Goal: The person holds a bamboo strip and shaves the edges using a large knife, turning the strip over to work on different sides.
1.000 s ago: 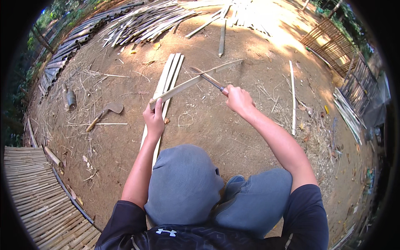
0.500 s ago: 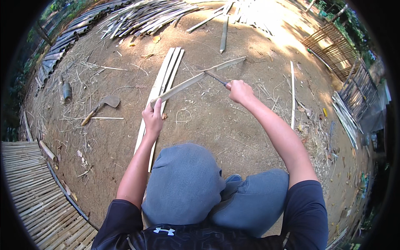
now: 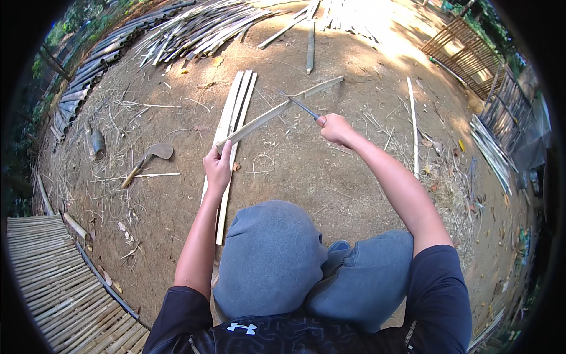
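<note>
Right hand [image 3: 336, 129] is curled into a fist round the handle of a knife [image 3: 305, 109], whose blade points away from it, up and to the left. Left hand [image 3: 217, 167], lower and on the other side, pinches the near end of a long bamboo strip [image 3: 259, 122] between thumb and fingers. From that grip the strip slants up and rightward to a far end beyond the right hand, and the knife blade crosses it partway along; how deep the edge sits cannot be told. Just beyond the left hand and running back under its wrist, several pale strips [image 3: 234, 113] lie side by side on the bare ground [image 3: 330, 194]. Well to the left of the left hand rests a tool with a broad curved blade [image 3: 160, 151] and a wooden handle, and farther left and a little beyond it lies a dark cylinder [image 3: 98, 143]. Nearer the body on that side is a slatted bamboo platform [image 3: 59, 283]. Off to the right of the right hand, one narrow pale stick [image 3: 413, 124] lies alone. Far beyond both hands spreads a heap of split bamboo [image 3: 203, 30], with dark poles [image 3: 82, 82] to its left.
</note>
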A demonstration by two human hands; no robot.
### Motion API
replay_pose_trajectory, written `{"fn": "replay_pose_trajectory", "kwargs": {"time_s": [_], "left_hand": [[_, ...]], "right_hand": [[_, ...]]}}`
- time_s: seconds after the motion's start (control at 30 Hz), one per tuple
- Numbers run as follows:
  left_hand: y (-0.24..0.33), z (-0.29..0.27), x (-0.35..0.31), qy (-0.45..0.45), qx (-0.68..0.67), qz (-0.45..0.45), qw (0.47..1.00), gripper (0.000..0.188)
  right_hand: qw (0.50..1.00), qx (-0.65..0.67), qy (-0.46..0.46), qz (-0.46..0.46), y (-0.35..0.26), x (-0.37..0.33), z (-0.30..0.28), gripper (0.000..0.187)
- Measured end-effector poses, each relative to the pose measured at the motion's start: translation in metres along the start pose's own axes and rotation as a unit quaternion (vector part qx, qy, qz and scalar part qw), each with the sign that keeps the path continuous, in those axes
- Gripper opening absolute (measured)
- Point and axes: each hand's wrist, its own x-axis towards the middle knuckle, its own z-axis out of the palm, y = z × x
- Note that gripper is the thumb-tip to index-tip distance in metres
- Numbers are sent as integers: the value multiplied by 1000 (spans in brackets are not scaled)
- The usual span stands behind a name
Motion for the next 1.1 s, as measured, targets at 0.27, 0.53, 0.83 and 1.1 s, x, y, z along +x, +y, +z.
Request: {"fn": "replay_pose_trajectory", "kwargs": {"time_s": [0.27,0.53,0.83,1.1], "left_hand": [[96,30,65,20,-25,139,990,28],[249,110,110,20,-89,366,926,38],[402,181,104,-138,-388,411,813,27],[423,211,66,-143,-443,355,811,38]], "right_hand": [[991,2,126,-42,-1,-39,-37,27],[981,136,141,7,1,-99,-100,25],[948,292,127,22,19,-212,-133,14],[934,261,245,3,39,-245,-105,16]]}}
